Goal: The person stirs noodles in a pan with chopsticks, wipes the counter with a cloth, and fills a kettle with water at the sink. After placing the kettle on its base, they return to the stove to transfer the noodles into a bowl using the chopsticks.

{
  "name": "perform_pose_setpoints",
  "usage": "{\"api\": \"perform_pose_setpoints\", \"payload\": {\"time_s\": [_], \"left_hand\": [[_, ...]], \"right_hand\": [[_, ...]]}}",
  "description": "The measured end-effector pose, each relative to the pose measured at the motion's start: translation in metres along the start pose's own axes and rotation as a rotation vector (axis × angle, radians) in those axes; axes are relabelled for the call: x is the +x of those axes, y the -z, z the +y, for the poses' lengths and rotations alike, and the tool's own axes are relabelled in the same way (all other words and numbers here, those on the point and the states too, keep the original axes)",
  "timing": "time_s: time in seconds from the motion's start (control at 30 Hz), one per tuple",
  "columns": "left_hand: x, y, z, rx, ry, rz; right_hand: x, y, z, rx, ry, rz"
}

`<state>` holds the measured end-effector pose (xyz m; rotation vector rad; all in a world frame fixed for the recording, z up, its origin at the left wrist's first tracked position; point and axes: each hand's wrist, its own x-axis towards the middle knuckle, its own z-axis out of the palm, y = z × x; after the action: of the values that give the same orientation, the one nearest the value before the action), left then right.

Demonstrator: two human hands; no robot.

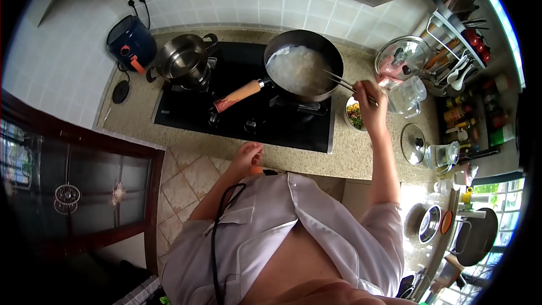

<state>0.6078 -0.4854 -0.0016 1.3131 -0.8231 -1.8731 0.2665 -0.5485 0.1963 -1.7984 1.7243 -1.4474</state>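
Note:
My right hand [371,101] grips a pair of metal chopsticks [341,82], whose tips reach into the frying pan [272,43]. Whitish, cloudy food or liquid [299,69] fills the bottom of the pan, browner on its right side. The pan sits on the right burner, its wooden handle [240,95] pointing down and to the left. Close below my right hand is a bowl of chopped green, yellow and orange food [354,115]. My left hand [248,155] is held with curled fingers in front of the counter edge, below the stove knobs, with nothing visible in it.
A steel pot [183,59] stands on the left burner of the black stove [186,110]. Left of it is a dark blue appliance [131,42]. To the right are a glass lid [402,56], glass pitchers [406,96], another lid [413,144] and a utensil rack [457,39].

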Motion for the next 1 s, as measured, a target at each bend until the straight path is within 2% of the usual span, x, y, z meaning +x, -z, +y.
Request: {"api": "perform_pose_setpoints", "payload": {"time_s": [0.1, 0.17, 0.23, 0.3, 0.37, 0.43, 0.5, 0.53, 0.6, 0.73, 0.83, 0.9, 0.93, 0.97, 1.0], "left_hand": [[0.013, 0.012, 0.031, 0.031, -0.013, 0.013], [0.019, 0.027, 0.041, 0.043, -0.014, 0.006], [0.022, 0.040, 0.051, 0.048, 0.027, 0.003], [0.029, 0.053, 0.053, 0.050, 0.044, -0.002], [0.035, 0.062, 0.055, 0.045, 0.059, -0.008], [0.038, 0.068, 0.061, 0.071, 0.086, 0.021], [0.046, 0.075, 0.053, 0.048, 0.090, 0.004], [0.047, 0.075, 0.051, 0.036, 0.085, -0.010], [0.043, 0.069, 0.056, 0.051, 0.101, -0.002], [0.042, 0.052, 0.056, 0.043, 0.129, 0.012], [0.034, 0.034, 0.061, 0.085, 0.138, 0.044], [0.036, 0.031, 0.053, 0.061, 0.150, 0.033], [0.036, 0.029, 0.049, 0.032, 0.160, 0.020], [0.036, 0.027, 0.046, 0.031, 0.162, 0.023], [0.035, 0.025, 0.045, 0.022, 0.156, 0.031]], "right_hand": [[0.039, -0.033, 0.021, -0.110, 0.082, -0.045], [0.060, -0.057, 0.051, -0.175, 0.066, -0.074], [0.073, -0.081, 0.072, -0.397, 0.061, -0.066], [0.082, -0.105, 0.092, -0.400, 0.034, -0.061], [0.089, -0.125, 0.113, -0.117, -0.108, -0.048], [0.094, -0.137, 0.100, -0.113, -0.120, -0.042], [0.095, -0.137, 0.083, 0.100, -0.286, -0.243], [0.095, -0.137, 0.077, 0.094, -0.295, -0.250], [0.097, -0.133, 0.065, 0.252, -0.338, -0.453], [0.093, -0.111, 0.028, 0.272, -0.392, -0.533], [0.085, -0.100, 0.017, 0.262, -0.376, -0.631], [0.077, -0.102, 0.011, 0.279, -0.325, -0.807], [0.073, -0.105, 0.014, 0.189, -0.229, -0.838], [0.071, -0.107, 0.019, 0.190, -0.230, -0.841], [0.070, -0.109, 0.021, 0.020, 0.057, -0.800]]}}
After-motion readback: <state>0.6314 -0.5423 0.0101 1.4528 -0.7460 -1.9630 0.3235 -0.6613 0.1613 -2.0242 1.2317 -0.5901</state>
